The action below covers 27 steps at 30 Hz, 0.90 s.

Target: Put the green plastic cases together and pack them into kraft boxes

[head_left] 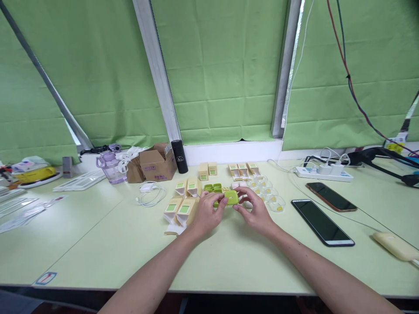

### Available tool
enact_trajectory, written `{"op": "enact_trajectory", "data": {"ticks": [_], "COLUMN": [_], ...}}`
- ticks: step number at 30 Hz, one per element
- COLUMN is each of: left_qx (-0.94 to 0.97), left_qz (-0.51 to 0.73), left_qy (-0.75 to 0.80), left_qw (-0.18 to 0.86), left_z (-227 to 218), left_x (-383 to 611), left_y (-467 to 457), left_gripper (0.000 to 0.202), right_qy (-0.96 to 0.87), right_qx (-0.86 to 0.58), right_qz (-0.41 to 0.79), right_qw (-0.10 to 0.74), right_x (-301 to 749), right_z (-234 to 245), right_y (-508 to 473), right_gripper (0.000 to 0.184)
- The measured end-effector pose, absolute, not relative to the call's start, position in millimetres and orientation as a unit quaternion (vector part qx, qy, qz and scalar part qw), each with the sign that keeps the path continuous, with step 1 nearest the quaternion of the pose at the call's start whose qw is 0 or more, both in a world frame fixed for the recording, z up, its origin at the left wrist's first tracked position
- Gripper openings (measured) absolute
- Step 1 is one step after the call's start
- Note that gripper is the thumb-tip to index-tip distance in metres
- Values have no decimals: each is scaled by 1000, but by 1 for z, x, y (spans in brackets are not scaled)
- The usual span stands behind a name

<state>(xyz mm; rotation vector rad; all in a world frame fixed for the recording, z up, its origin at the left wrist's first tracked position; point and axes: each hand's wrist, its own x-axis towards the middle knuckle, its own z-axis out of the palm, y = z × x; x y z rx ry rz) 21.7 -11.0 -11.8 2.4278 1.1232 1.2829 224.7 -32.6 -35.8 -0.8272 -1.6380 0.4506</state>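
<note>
Between my two hands is a small, light-green case (231, 198) with rounded corners and a small pale mark on its face. The fingers and thumb of my left hand (208, 212) pinch its left side. Its right edge is gripped by my right hand (257, 212), thumb low and fingers on top. Just behind sit several darker green square pieces (213, 187), partly hidden by my left hand. To the left stand open beige paper boxes (184, 208) with green squares. Clear plastic cups (276, 203) with yellow centres lie beyond my right hand, near some small white pieces (238, 185).
More beige boxes (242, 170) stand at the back. Two phones (322, 221) lie on the right, near a power strip (324, 173) and a cream-coloured power bank (395, 245). A white cable (151, 192), cardboard box (158, 163), black bottle (179, 157) and purple jug (111, 168) occupy the left.
</note>
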Motion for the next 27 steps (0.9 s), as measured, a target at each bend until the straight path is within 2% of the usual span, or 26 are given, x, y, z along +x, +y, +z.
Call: {"op": "enact_trajectory", "data": {"ticks": [4, 13, 23, 27], "left_qx": [823, 842, 853, 848], "left_qz": [417, 397, 398, 410], "left_qy": [372, 350, 333, 333], "left_qw": [102, 105, 60, 36], "left_z": [-10, -5, -10, -9], "left_x": [20, 19, 19, 19], "left_y": [-12, -16, -12, -15], "left_gripper": [42, 29, 22, 10], "right_qy": [-697, -680, -642, -628], "right_qx": [-350, -344, -314, -299], "right_qz": [210, 256, 361, 397], "right_qw": [590, 594, 598, 599], "right_x": [225, 226, 228, 229], "right_z": [-37, -42, -45, -42], "right_y": [-30, -27, -24, -24], "right_gripper": [35, 35, 47, 47]}}
